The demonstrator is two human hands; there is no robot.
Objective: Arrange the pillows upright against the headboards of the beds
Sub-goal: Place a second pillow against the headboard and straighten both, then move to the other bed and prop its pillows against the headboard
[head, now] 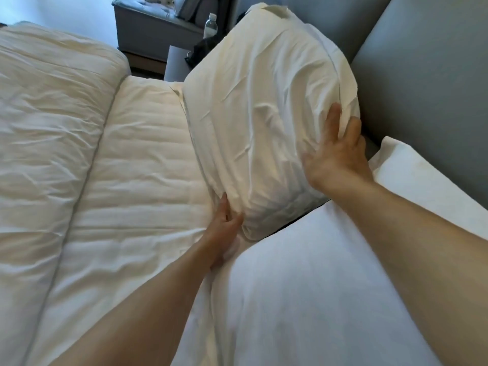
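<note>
A plump white pillow point(264, 107) stands on edge, leaning against the grey padded headboard point(427, 83). My right hand point(335, 154) is on its lower right side, fingers spread and curled over the pillow's edge next to the headboard. Low down, my left hand point(224, 228) grips the pillow's bottom left corner where it meets the mattress. A second white pillow point(343, 286) lies flat in front of me under both forearms.
A rumpled white duvet point(47, 133) is folded back on the left, leaving the quilted mattress pad point(142, 159) bare. Beyond the bed stand a grey bedside unit point(153, 30), a water bottle point(210, 25) and a dark bag point(203, 54).
</note>
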